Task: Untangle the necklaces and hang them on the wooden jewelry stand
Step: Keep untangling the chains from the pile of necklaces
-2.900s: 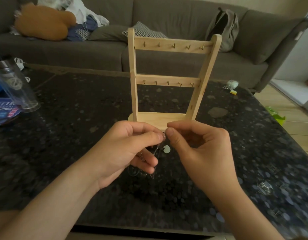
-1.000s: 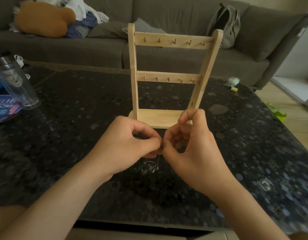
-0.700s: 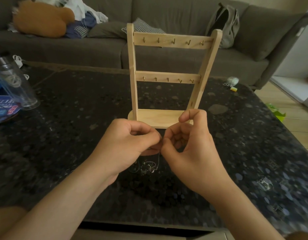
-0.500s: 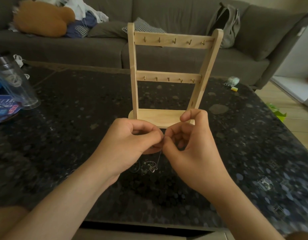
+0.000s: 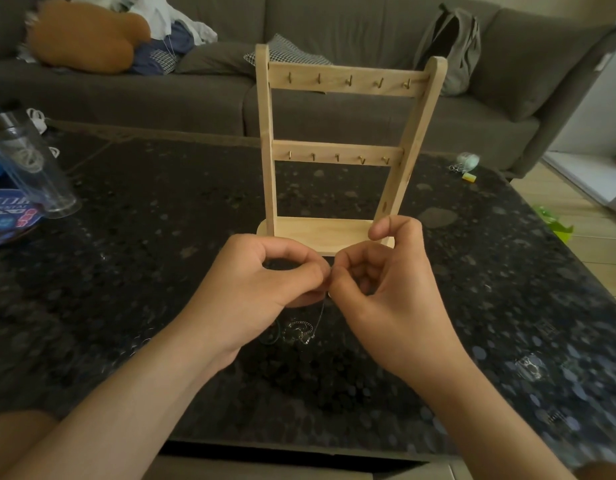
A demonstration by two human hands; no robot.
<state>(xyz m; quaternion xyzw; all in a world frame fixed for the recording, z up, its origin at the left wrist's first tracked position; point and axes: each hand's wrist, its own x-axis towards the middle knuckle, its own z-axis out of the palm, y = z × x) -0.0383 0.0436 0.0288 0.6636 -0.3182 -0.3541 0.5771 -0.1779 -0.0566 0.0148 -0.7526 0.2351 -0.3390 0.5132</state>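
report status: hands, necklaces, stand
Left hand and right hand both pinch a chain. Necklaces tangled, clump below hands. Stand hooks bare, nothing blocking.

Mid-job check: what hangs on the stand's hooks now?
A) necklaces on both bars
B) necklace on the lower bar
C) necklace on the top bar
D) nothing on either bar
D: every hook on the wooden jewelry stand is bare; the left hand and right hand pinch the necklaces in front of it.

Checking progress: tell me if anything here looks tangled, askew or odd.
The necklaces are a tangled clump below the left hand and right hand, which pinch one chain rising from it. The stand is upright, hooks bare.
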